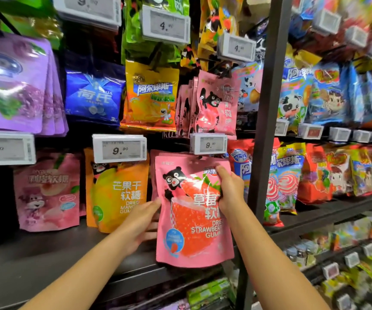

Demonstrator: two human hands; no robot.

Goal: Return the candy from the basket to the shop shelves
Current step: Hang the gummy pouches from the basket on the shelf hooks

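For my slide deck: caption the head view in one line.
Both hands hold a pink strawberry gummy bag beside the orange mango bag.

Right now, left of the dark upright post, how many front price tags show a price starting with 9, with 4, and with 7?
Price tags starting with 9: 3
Price tags starting with 4: 2
Price tag starting with 7: 1
Total: 6
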